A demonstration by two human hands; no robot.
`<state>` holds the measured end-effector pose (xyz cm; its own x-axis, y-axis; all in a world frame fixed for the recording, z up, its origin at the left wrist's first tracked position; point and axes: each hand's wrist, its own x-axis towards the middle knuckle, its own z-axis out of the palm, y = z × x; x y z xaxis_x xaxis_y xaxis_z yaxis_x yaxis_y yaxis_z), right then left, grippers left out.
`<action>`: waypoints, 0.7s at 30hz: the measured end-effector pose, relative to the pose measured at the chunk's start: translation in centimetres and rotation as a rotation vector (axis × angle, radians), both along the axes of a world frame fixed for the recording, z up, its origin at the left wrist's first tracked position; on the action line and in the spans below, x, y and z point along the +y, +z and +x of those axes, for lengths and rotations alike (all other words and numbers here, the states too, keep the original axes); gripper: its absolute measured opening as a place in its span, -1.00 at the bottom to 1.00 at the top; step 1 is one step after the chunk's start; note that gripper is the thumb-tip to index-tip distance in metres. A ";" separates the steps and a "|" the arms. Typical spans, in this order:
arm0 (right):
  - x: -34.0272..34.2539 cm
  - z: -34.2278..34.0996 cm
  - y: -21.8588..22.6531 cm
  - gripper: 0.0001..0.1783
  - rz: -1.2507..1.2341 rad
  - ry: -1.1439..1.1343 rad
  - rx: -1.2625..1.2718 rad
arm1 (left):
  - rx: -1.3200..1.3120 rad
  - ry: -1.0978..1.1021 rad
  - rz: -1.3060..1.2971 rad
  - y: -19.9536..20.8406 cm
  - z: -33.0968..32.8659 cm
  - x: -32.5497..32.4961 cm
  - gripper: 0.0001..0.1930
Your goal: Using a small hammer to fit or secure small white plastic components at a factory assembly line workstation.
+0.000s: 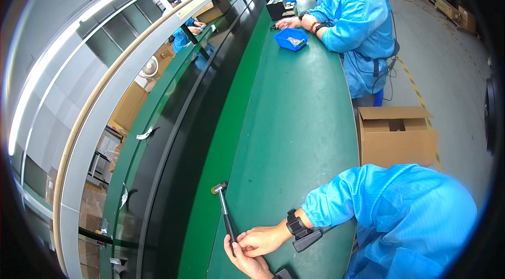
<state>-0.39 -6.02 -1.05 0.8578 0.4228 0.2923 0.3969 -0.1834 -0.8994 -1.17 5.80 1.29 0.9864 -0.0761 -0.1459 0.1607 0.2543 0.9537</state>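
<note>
Low in the frame, just left of centre, both my hands meet on the small hammer. My right hand curls its fingers over the end of the black handle, and my left hand, coming up from the bottom edge, closes around the same end from beneath, so the tool is pinched between the two. The hammer lies flat on the green bench top, handle towards me and head pointing away, which keeps its weight on the surface. The head looks like a short metal cylinder with a pale yellowish face; the shaft is thin, dark and smooth.

The bench covering is matt and rubbery-looking, with a glossy black conveyor belt running beside it to the left. On my right wrist sits a black strap with a small device, and my sleeve is thin, shiny blue fabric.

In the upper middle of the frame a co-worker in the same blue coat rests hands by a blue plastic parts bin. At right, an open brown cardboard box stands on the grey floor.
</note>
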 end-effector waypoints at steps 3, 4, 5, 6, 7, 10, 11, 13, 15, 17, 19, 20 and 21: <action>0.1 -0.1 0.0 -0.73 0.002 0.001 0.018 | 0.004 0.000 -0.002 0.1 -0.1 0.0 -0.62; 0.0 -0.1 0.1 -0.73 0.002 -0.002 0.014 | 0.006 -0.001 -0.003 0.1 -0.1 0.0 -0.62; 0.0 -0.2 0.2 -0.73 0.003 -0.005 0.009 | 0.005 -0.001 -0.003 0.1 -0.1 0.0 -0.62; 0.1 -0.1 -0.1 -0.73 0.004 -0.005 0.008 | 0.004 -0.005 -0.007 0.1 -0.1 0.0 -0.61; 0.3 0.1 -0.4 -0.73 0.005 -0.008 -0.011 | 0.003 -0.007 -0.012 0.1 -0.1 0.0 -0.61; 0.1 0.0 -0.1 -0.74 -0.004 0.006 -0.001 | -0.002 -0.011 -0.014 0.1 -0.1 0.0 -0.61; 0.0 -0.1 0.2 -0.75 -0.015 0.022 0.028 | -0.002 -0.011 -0.014 0.1 -0.1 0.0 -0.61; 0.1 0.0 -0.1 -0.75 -0.013 0.018 0.023 | 0.002 -0.007 -0.013 0.1 -0.1 0.0 -0.61; 0.1 0.1 -0.3 -0.76 -0.011 0.013 0.018 | 0.001 -0.010 -0.012 0.2 -0.1 0.0 -0.61; 0.2 0.1 -0.4 -0.76 -0.005 0.002 -0.015 | -0.001 -0.012 -0.010 0.2 -0.1 -0.1 -0.61; -0.1 -0.1 0.3 -0.76 -0.005 0.007 0.007 | -0.001 -0.009 0.003 0.1 -0.1 0.0 -0.61; -0.2 -0.3 0.7 -0.75 -0.005 0.012 0.028 | -0.001 -0.009 0.003 0.1 -0.1 0.0 -0.61; -0.3 -0.3 0.9 -0.75 -0.005 0.012 0.029 | 0.001 -0.010 0.002 0.1 -0.1 0.0 -0.61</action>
